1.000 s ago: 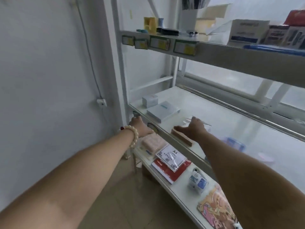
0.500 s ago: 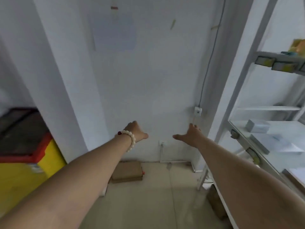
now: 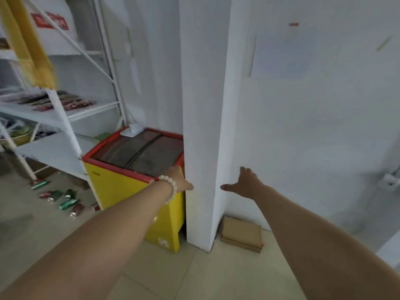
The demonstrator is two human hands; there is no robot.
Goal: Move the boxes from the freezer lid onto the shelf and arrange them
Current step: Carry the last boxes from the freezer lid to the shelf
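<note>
white-walled room, square pillar (image 3: 205, 126) ahead. yellow chest freezer with dark glass lid (image 3: 118, 187) at 9 o'clock; flat white box (image 3: 132, 129) on its far corner. left hand (image 3: 179, 180), right hand (image 3: 244, 182): empty, fingers spread. risk: overreaching may push the box off the back; floor cans (image 3: 67, 202) at 8 o'clock, trip hazard.

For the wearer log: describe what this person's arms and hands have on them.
Left hand: ungloved, no sleeve in view, a bracelet of round cream-white beads at the wrist. Right hand: ungloved, no sleeve, watch or ring visible.
</note>
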